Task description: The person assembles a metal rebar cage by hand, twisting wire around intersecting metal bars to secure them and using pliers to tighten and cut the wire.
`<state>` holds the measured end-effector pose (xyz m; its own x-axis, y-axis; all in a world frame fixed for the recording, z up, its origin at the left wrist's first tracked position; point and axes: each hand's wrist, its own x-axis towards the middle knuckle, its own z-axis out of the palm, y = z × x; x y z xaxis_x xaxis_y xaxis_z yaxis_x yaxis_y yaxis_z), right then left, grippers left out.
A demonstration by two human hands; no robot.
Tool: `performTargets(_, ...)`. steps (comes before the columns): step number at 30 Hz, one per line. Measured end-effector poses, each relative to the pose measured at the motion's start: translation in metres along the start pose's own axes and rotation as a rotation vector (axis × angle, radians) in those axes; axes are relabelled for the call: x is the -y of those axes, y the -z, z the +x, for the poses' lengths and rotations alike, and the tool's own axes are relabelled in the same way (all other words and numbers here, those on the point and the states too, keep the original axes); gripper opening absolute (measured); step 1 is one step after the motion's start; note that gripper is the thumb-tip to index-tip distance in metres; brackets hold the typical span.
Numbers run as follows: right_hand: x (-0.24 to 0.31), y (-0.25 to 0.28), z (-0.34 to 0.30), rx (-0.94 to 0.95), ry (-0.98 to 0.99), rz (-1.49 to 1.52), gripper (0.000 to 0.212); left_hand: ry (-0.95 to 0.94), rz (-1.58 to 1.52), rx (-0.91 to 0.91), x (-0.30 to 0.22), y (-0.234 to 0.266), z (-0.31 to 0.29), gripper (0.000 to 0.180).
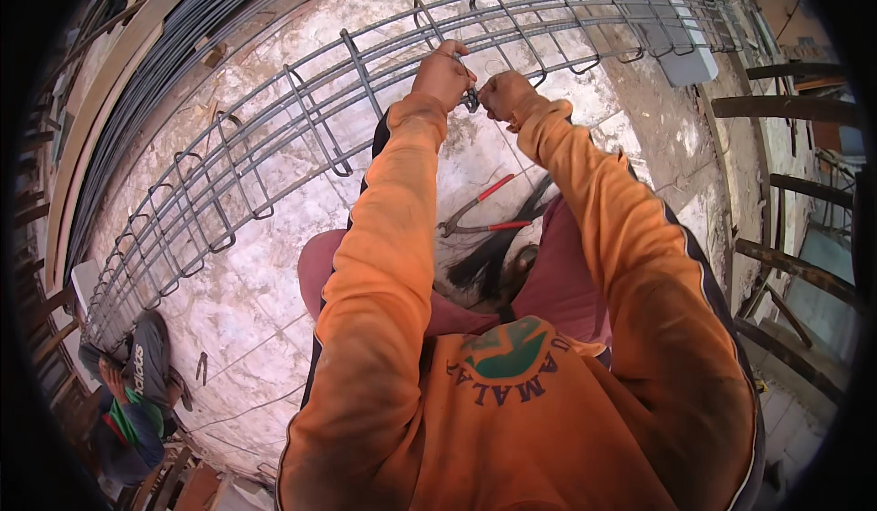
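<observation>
While both hands, left hand [442,74] and right hand [505,94], pinch closed on the tie wire [470,100] at a rebar cage [274,136] stirrup, twisting should stay tight; pliers [480,214] lie below the grip.

Both arms in orange sleeves come from the lower edge and stretch forward, close to parallel, with the elbows slightly bent. The left hand [442,74] and the right hand [504,94] meet at the top, almost touching each other. Both hands are closed like fists, the fingers curled inward and pinching, the knuckles turned up.
</observation>
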<state>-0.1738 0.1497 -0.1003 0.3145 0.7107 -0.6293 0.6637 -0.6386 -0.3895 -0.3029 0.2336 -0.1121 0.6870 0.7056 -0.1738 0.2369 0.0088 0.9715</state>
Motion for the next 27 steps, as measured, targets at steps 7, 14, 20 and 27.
performTargets(7, 0.043, -0.091, -0.071, -0.259, 0.193, -0.014, 0.024, -0.353, 0.716, 0.478, -0.029, -0.016, 0.04, 0.039)
performTargets(14, 0.015, -0.006, -0.054, -0.676, 0.648, -0.261, 0.026, 0.016, 0.697, -0.171, -0.007, 0.014, 0.009, 0.011)
performTargets(20, -0.003, 0.024, -0.019, -0.329, 0.706, -0.837, 0.019, 0.813, -0.876, -0.359, 0.079, -0.097, -0.038, 0.026)
performTargets(27, 0.028, 0.023, -0.004, -0.191, 0.868, -1.014, 0.031, 0.513, -1.422, -0.513, 0.128, -0.066, 0.029, 0.029)
